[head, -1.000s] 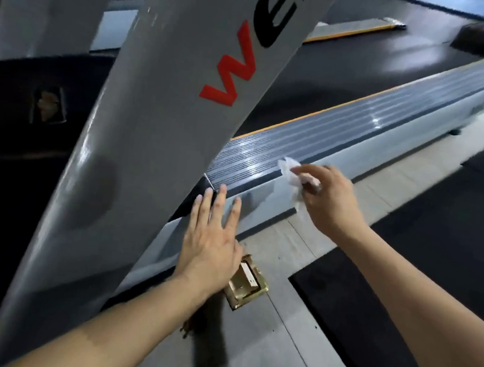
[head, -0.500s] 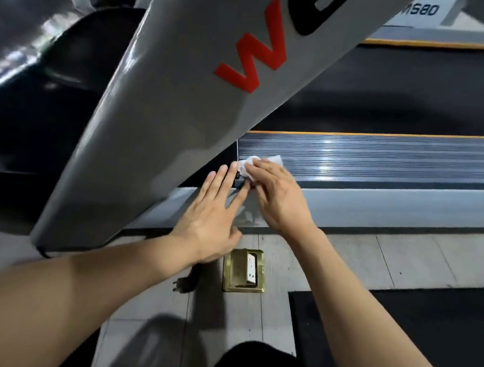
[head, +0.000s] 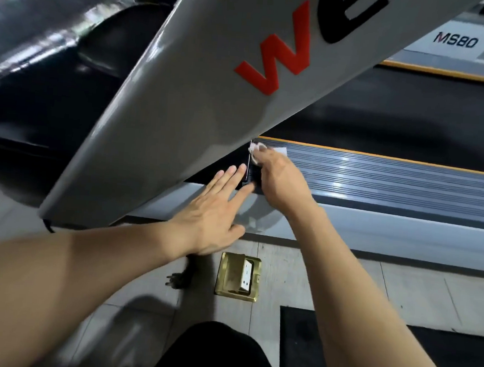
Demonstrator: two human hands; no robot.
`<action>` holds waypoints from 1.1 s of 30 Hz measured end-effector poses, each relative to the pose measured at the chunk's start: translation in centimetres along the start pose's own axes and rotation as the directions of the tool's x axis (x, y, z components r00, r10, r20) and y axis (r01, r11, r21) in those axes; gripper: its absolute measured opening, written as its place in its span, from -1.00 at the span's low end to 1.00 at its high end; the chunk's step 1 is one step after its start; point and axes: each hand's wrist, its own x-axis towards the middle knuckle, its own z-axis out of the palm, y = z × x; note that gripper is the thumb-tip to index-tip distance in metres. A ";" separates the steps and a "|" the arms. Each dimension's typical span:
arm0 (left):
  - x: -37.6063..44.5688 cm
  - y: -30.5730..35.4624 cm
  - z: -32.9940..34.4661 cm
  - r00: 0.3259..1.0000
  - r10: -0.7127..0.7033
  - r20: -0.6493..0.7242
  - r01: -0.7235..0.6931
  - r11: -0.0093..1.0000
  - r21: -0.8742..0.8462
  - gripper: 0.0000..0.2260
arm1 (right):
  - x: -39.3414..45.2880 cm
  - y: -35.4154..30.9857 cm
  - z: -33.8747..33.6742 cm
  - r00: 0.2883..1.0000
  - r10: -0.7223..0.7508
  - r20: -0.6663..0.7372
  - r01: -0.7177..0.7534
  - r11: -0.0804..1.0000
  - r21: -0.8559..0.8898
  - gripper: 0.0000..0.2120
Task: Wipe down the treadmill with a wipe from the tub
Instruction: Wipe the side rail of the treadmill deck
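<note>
Right hand (head: 281, 183) grips a crumpled white wipe (head: 257, 149), pressing it onto the ribbed grey side rail (head: 394, 178) of the treadmill, where the rail meets the grey upright (head: 188, 115). Left hand (head: 218, 210), fingers straight and flat, rests on the treadmill's base frame just beside the right hand. A brass floor socket (head: 237, 277) lies below both hands

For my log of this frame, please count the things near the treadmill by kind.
Hands: 2, left hand flat, right hand gripping the wipe
Wipes: 1, white wipe
Floor sockets: 1, brass floor socket
Plugs: 1, black plug
Total: 5
</note>
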 end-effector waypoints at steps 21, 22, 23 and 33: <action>0.6 2.0 0.4 0.989 -0.134 0.064 0.112 0.956 0.273 -0.19 | -0.2 7.6 -3.7 0.942 0.317 -0.113 -0.323 0.946 -0.040 -0.52; 0.6 2.0 0.4 0.989 -0.134 0.067 0.110 0.954 0.278 -0.19 | -1.1 9.5 -4.9 0.903 0.393 -0.172 -0.405 0.914 -0.038 -0.47; 0.6 2.1 0.4 0.988 -0.135 0.069 0.111 0.953 0.283 -0.19 | -1.9 10.7 -5.8 0.868 0.452 -0.203 -0.472 0.880 -0.060 -0.41; 0.7 4.1 0.5 0.993 -0.114 -0.007 0.108 0.919 0.379 -0.23 | -2.6 0.5 1.4 0.998 0.010 -0.067 -0.009 1.000 0.009 -0.56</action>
